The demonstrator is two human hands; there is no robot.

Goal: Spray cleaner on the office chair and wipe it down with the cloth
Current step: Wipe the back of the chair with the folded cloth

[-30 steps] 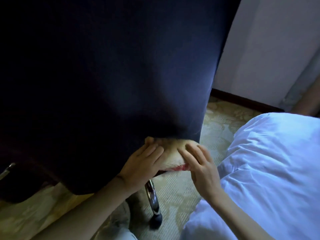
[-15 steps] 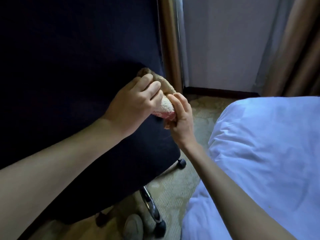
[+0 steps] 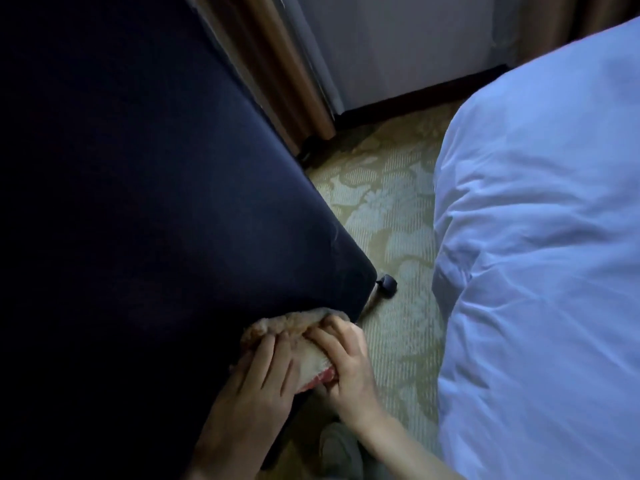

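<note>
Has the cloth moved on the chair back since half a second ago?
Yes. The cloth has gone down the chair back, from about mid-height to its lower corner.

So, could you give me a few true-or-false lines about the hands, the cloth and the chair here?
1. The left hand and the right hand are both on the cloth. True.
2. A caster of the chair stands on the patterned carpet. True.
3. The cloth lies flat on the carpet. False: the hands hold it against the chair's lower edge.
4. One hand holds a spray bottle. False: no bottle is in view, and both hands are on the cloth.
5. A white-covered bed lies to the right of the chair. True.
</note>
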